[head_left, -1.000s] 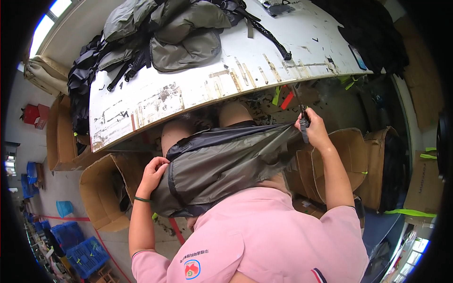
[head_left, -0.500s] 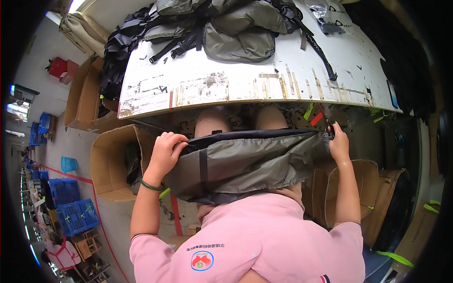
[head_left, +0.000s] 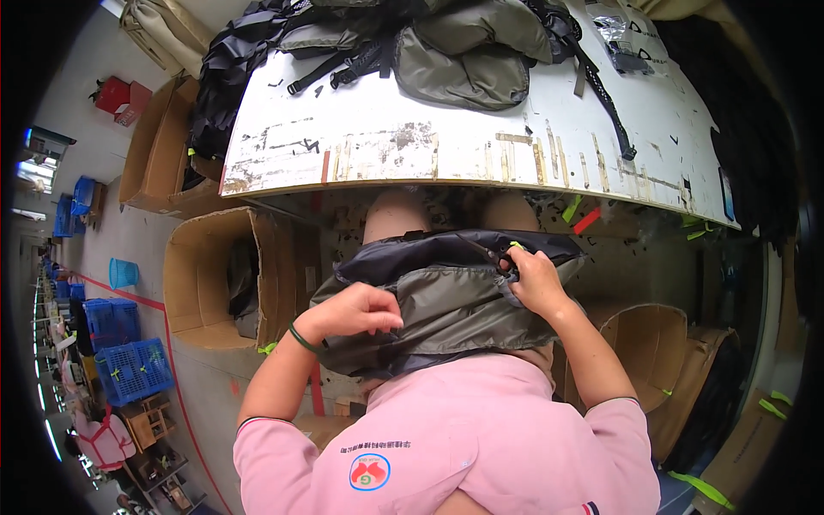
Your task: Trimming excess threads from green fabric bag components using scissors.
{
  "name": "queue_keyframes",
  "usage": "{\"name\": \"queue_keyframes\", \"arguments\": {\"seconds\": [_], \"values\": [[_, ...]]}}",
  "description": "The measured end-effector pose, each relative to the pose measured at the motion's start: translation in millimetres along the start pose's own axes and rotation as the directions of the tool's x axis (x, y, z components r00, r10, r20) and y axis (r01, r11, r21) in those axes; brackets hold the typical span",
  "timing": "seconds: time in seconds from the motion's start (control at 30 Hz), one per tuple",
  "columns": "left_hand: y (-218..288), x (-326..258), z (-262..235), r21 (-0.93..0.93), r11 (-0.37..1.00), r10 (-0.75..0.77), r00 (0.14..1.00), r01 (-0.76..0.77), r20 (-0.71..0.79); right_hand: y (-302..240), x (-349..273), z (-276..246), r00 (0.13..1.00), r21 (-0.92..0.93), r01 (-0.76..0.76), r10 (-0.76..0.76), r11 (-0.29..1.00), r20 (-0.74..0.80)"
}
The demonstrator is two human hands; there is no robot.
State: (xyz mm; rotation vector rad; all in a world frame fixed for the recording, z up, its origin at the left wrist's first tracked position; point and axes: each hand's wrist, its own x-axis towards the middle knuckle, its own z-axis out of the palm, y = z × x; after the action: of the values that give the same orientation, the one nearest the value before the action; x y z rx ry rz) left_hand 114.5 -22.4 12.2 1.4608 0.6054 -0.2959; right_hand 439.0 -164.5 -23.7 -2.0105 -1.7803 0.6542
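Shifted inward to frame centre, the right hand point(head_left: 538, 283) grips scissors point(head_left: 510, 273); the left hand point(head_left: 356, 311) curls, its hold unclear, over grey-green fabric point(head_left: 446, 313) already spread but apparently unfinished.

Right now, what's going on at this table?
A person sits with dark fabric over the lap. The right hand grips what look like scissors above it. The left hand is curled over the fabric; whether it touches is unclear. On the white table lies more grey-green fabric with black straps.
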Motion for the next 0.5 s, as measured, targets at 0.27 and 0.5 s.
{"name": "queue_keyframes", "arguments": {"seconds": [0.27, 0.5], "values": [[-14.5, 31.9, -17.9, 0.648, 0.755, 0.376, 0.874, -0.096, -0.308, 4.5, -10.9, 12.0, 1.000, -0.003, 0.028, -0.028, 1.000, 0.001], [-12.7, 25.2, 10.0, 0.855, 0.516, 0.454, 0.864, -0.056, -0.218, 11.1, -13.0, 14.4, 0.999, 0.015, 0.041, -0.041, 0.999, -0.029]]}}
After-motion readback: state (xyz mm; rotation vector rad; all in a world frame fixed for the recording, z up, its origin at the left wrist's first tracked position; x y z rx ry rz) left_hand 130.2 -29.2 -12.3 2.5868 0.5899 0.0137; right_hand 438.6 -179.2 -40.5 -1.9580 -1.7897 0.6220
